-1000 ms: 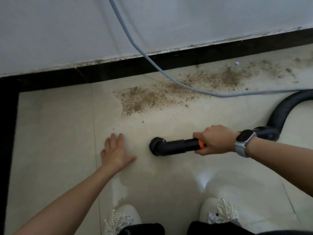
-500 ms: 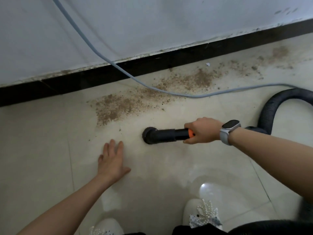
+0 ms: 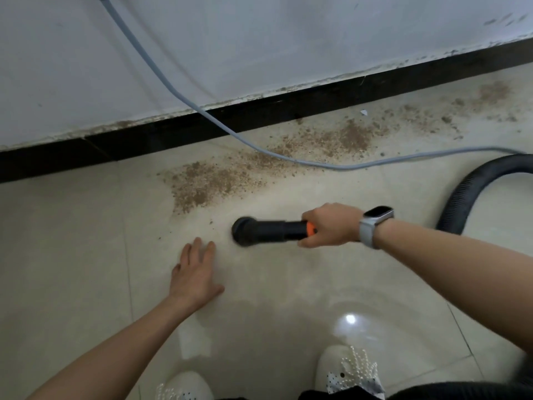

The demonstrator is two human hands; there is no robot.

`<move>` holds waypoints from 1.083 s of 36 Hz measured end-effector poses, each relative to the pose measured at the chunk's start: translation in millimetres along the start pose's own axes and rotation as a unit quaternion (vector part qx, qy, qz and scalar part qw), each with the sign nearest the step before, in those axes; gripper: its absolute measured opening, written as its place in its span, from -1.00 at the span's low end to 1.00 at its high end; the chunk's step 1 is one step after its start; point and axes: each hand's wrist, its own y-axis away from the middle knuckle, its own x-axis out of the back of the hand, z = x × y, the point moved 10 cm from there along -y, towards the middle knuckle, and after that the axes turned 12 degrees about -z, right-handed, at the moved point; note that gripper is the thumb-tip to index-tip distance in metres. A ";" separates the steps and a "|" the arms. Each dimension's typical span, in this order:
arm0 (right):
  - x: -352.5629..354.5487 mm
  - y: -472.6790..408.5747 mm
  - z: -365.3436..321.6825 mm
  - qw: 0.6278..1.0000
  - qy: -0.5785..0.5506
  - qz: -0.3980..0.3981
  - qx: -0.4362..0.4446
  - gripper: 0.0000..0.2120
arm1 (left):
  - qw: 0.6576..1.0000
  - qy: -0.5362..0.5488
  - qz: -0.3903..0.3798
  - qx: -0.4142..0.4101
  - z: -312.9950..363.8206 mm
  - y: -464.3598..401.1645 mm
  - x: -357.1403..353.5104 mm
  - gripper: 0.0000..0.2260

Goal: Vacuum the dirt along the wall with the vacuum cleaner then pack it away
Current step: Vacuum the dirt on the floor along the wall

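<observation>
My right hand grips the black vacuum nozzle by its orange-ringed handle, with a watch on the wrist. The round brush head points left and sits low over the beige tiles, just below the near end of the dirt. Brown dirt lies in a streak on the floor along the black skirting, running off to the right. The ribbed black hose curves away from the handle to the right edge. My left hand rests flat on the floor, fingers straight, a little left of and below the brush head.
A grey power cable hangs down the white wall and runs across the dirt to the right. My white beaded shoes stand at the bottom edge. A white scrap lies by the skirting.
The nozzle has stayed close below the dirt's left end, shifting only slightly. My left hand stays flat on the floor. The camera has swung a little, moving the whole scene in the frame.
</observation>
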 end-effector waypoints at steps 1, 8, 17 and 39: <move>-9.3 -4.9 -16.5 1.000 0.003 -0.019 0.019 -0.72 | 1.000 0.007 0.006 -0.001 -1.5 0.3 1.0 -0.15; 4.1 -5.8 -13.9 1.000 -0.019 -0.021 0.000 -0.70 | 0.998 0.046 0.050 -0.009 -21.7 7.1 4.7 -0.29; 12.4 -14.1 -43.2 1.000 -0.001 0.000 -0.016 -0.71 | 0.984 0.128 0.092 0.083 -83.5 14.0 13.3 -0.20; 12.4 -59.2 -182.7 0.998 0.016 0.009 0.058 -0.73 | 0.964 0.222 0.117 0.086 -147.4 24.2 1.4 -0.35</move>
